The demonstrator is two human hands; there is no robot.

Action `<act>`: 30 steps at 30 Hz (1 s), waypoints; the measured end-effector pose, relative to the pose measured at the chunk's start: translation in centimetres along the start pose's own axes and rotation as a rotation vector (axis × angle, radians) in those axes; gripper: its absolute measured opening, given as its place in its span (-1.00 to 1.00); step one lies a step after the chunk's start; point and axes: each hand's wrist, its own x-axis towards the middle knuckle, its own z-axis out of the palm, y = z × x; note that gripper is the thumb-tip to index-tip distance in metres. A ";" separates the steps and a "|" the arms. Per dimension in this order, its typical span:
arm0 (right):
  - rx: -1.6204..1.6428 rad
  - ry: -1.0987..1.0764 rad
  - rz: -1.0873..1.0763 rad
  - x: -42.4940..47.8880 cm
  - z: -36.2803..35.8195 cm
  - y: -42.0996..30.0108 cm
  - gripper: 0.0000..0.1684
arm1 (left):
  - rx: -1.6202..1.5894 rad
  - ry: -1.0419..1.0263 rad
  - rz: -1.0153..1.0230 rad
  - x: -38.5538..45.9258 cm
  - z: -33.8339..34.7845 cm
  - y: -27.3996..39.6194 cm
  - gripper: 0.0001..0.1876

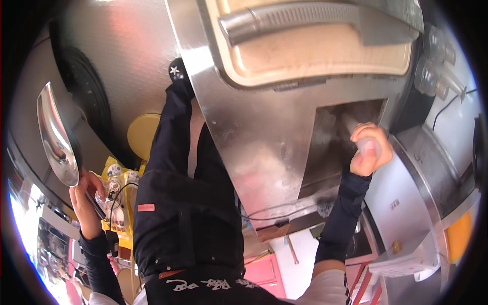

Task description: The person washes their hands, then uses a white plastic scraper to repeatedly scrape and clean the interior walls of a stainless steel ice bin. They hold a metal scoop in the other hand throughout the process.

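My left hand (87,190) is closed around the dark handle of a shiny metal scoop or slicer (57,141), whose broad curved blade points up at the far left. On the right, my right hand (370,149) grips a pale, roughly cylindrical object (352,124) over a dark rectangular opening (328,141) in a stainless steel counter (259,133). The lower part of that object reaches into the opening, where it looks hazy; what it is I cannot tell.
A large cleaver-like metal tool (316,17) lies over a cream tray (282,65). Clear plastic cups (427,76) stand at the right. A yellow bag (124,198), a round yellow lid or stool (144,135) and a black coiled hose (89,87) are at the left. A cable (274,218) crosses the counter's near edge.
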 end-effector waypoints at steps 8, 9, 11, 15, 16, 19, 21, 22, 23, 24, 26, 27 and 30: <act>0.068 -0.241 -0.294 3.0 -1.7 -8.7 -0.54 | 0.009 0.053 -0.040 -0.3 1.4 -0.6 -0.67; -0.097 -0.125 -0.274 1.8 -0.4 -6.1 -0.60 | 0.011 0.032 -0.030 -0.7 0.8 -0.6 -0.68; -0.204 -0.210 -0.002 -1.0 0.0 -1.4 -0.65 | 0.010 -0.036 0.007 0.0 0.1 -0.7 -0.71; 0.016 -0.016 0.040 0.1 -0.9 -3.2 -0.57 | -0.001 0.013 -0.039 -0.4 -0.3 -0.3 -0.69; 0.061 -0.090 -0.090 0.6 -1.6 -5.4 -0.55 | 0.053 0.028 -0.028 -0.4 -0.5 -0.5 -0.70; 0.052 -0.321 -0.234 2.1 -2.1 -12.0 -0.50 | 0.022 0.031 -0.049 0.2 -1.0 -1.1 -0.69; -0.098 -0.103 -0.269 0.7 0.4 -7.5 -0.59 | 0.005 0.026 -0.043 0.2 -0.5 -1.1 -0.67; -0.256 -0.177 -0.153 -0.3 0.4 -3.1 -0.64 | -0.008 0.059 -0.039 -0.1 -0.1 -1.1 -0.67; -0.451 -0.249 -0.032 -2.1 0.1 0.5 -0.68 | 0.013 0.038 -0.026 0.2 -0.3 -1.0 -0.66; -0.483 -0.389 -0.086 -2.5 0.7 0.9 -0.63 | 0.029 0.025 -0.032 0.1 -0.6 -0.8 -0.66; -0.267 -0.229 -0.047 -2.1 0.0 0.2 -0.59 | 0.045 0.033 -0.031 0.0 -0.8 -0.6 -0.67; -0.109 -0.078 0.013 -1.3 0.0 -2.0 -0.60 | 0.043 0.056 -0.037 -0.3 -0.9 -0.7 -0.67; 0.131 -0.195 -0.242 0.3 0.7 -8.7 -0.55 | 0.020 0.063 -0.048 0.0 -0.6 -1.0 -0.69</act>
